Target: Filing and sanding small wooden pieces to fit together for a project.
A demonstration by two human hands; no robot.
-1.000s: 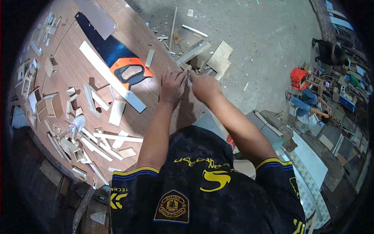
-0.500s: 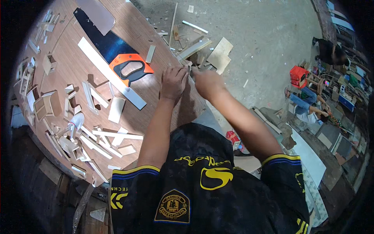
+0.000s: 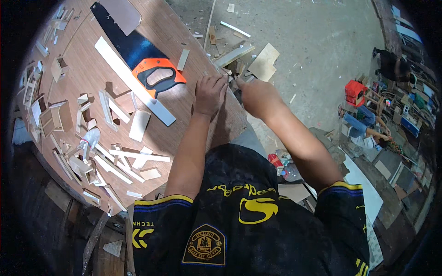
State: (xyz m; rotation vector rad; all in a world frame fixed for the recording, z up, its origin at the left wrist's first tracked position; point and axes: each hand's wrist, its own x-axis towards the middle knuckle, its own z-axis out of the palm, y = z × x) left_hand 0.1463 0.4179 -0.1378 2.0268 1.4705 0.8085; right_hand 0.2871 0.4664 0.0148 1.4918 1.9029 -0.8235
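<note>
At the right edge of the wooden table (image 3: 179,142), my left hand (image 3: 209,95) presses down with its fingers bent together. A small piece, perhaps wood, shows at its fingertips, too hidden to name. Just beyond the edge, my right hand (image 3: 261,97) is closed in a fist. Something dark and narrow shows beside it, mostly covered by the fingers. A handsaw (image 3: 156,76) with an orange and black handle lies left of my hands. Beside it rests a long white strip (image 3: 133,80), and a short pale strip (image 3: 183,60) lies near the handle.
Several wood offcuts (image 3: 113,170) and small box-like wooden pieces (image 3: 56,116) cover the table's left side. Scraps, including a thin board (image 3: 264,63), lie on the concrete floor (image 3: 322,55) past the edge. People sit at the far right near a red crate (image 3: 355,93).
My right hand has drawn a little to the right and away from my left hand, widening the gap between them. My left hand stays at the table edge. The whole view has shifted slightly.
</note>
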